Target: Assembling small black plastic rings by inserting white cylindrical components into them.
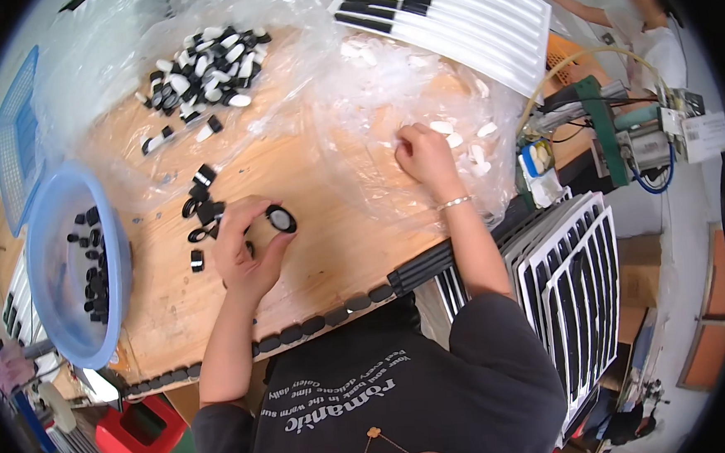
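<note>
- Left hand (243, 249): fingers pinch one round black cap (281, 219).
- Right hand (426, 158): fingers curled closed over small white pieces (465, 141) in one clear bag (372, 110).
- One blue basin (46, 271) on the counter (339, 244).

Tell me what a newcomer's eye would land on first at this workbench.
First, the left hand at the middle of the wooden table, pinching a small black ring part. Next, the right hand reaching into a clear plastic bag of small white pieces. At far left, a blue bowl holds finished black parts.
</note>
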A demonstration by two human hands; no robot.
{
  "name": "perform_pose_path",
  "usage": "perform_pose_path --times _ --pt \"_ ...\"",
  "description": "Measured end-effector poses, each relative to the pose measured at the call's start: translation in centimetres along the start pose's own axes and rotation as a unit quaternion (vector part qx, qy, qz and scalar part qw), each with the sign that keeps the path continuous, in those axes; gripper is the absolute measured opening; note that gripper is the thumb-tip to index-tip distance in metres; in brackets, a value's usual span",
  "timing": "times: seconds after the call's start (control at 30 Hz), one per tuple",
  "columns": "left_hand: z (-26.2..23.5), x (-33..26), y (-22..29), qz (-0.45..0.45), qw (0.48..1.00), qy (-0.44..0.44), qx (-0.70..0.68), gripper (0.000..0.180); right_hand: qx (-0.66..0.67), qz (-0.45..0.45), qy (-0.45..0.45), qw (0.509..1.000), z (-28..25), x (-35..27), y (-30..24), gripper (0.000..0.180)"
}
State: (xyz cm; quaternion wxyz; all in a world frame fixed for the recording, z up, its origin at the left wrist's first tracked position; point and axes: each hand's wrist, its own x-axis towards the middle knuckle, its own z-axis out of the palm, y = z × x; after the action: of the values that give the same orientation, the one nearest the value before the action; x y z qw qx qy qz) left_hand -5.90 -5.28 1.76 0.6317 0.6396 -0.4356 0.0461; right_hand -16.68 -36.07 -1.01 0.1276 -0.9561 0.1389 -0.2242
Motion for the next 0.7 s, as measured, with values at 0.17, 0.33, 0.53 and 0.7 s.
perform_pose_path --times 0.17,0.33,0.53,0.7 --pt "0.0 0.0 -0.1 0.004 1.000 -0.009 0.014 0.049 0.031 0.031 -0.052 0.998 -1.5 1.1 -1.0 0.015" --pt "-0.2 0.0 -0.1 -0.002 1.000 0.003 0.019 0.050 0.031 -0.086 -0.016 0.996 0.4 1.1 1.0 0.010" --pt "-0.3 0.2 0.1 0.007 1.000 0.003 0.024 0.048 0.064 0.048 0.060 0.995 -2.2 1.1 -2.0 0.010" --pt "-0.2 0.1 0.1 0.008 0.999 0.001 0.039 0.048 0.501 0.057 -0.004 0.864 -5.1 0.1 -10.3 0.014"
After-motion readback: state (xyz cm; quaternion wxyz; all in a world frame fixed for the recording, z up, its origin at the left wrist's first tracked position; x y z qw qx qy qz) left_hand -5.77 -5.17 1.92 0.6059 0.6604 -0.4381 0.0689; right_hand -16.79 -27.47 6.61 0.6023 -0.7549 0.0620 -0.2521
